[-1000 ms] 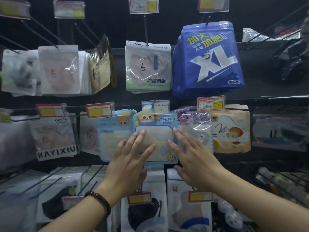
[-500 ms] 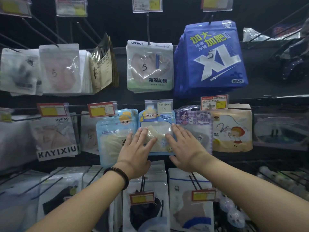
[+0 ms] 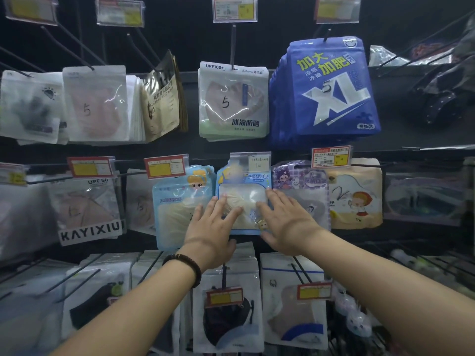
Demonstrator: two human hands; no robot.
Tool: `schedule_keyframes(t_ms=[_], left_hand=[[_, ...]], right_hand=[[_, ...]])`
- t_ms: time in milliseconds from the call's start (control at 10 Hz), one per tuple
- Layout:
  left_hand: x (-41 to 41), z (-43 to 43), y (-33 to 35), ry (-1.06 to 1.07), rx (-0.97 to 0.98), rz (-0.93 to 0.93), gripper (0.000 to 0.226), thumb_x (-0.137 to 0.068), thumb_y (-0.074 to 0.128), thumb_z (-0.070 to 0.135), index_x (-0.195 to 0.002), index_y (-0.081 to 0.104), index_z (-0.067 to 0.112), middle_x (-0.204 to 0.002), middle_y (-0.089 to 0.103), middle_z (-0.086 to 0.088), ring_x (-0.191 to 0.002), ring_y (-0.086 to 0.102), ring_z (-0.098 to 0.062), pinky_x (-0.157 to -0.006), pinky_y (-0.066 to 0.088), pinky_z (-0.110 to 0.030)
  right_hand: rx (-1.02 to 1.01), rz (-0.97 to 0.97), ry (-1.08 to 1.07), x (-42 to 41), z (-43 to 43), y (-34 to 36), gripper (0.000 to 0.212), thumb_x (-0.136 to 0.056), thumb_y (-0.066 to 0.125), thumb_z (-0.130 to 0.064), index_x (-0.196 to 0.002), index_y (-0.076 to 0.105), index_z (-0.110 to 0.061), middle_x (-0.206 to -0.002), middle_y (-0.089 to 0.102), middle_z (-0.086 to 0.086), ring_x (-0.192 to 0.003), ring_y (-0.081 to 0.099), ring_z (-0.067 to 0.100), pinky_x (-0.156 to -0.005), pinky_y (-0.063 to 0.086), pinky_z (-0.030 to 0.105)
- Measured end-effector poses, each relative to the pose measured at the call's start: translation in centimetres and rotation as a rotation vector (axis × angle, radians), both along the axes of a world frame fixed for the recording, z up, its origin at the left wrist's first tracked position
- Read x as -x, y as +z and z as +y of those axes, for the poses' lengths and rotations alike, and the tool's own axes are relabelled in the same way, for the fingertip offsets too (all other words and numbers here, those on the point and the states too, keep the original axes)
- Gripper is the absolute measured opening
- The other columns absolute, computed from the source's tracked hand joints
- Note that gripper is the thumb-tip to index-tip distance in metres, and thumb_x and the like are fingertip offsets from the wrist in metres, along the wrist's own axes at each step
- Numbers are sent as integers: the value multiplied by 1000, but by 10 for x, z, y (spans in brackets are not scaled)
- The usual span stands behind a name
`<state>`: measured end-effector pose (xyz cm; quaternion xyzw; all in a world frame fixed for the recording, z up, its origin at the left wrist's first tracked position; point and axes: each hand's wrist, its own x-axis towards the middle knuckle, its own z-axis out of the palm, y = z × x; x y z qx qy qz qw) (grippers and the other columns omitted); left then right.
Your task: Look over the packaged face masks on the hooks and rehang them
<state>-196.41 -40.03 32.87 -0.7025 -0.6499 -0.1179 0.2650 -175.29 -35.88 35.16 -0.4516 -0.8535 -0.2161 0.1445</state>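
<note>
My left hand [image 3: 210, 235] and right hand [image 3: 288, 227], fingers spread flat, press on the blue cartoon mask pack [image 3: 243, 196] hanging on its middle-row hook, so this one seems nearly rehung, while the light-blue pack [image 3: 174, 201] and purple pack [image 3: 300, 176] crowding its edges, and the XL packs [image 3: 331, 93] above, probably remain to check.

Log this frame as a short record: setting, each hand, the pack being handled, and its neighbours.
setting: dark hook rack hung with packaged masks
left hand: fingers straight, flat on the blue cartoon mask pack; bead bracelet on the wrist
right hand: fingers straight, across that pack's right edge
pack position: middle row, hanging under a clear price tag
left neighbour: light blue pack
right neighbour: purple checked pack
above right: blue XL packs
</note>
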Motion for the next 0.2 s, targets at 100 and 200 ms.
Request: schedule_keyframes(t_ms=[100, 200], left_hand=[[2, -19, -6, -27, -72, -98, 75, -100, 56, 56, -164, 20, 39, -176, 16, -8, -163, 15, -29, -131, 18, -50], [4, -30, -6, -71, -76, -218, 62, -100, 55, 60, -155, 38, 38, -162, 39, -1, -152, 33, -25, -125, 27, -45]], right_hand=[[24, 38, -30, 2, -28, 2, 71, -106, 54, -48, -165, 26, -19, -179, 9, 20, -167, 7, 36, -134, 18, 49], [85, 48, -61, 4, -47, 3, 72, -107, 53, -50, -167, 25, -20, -176, 18, 17, -164, 15, 34, -132, 22, 47]])
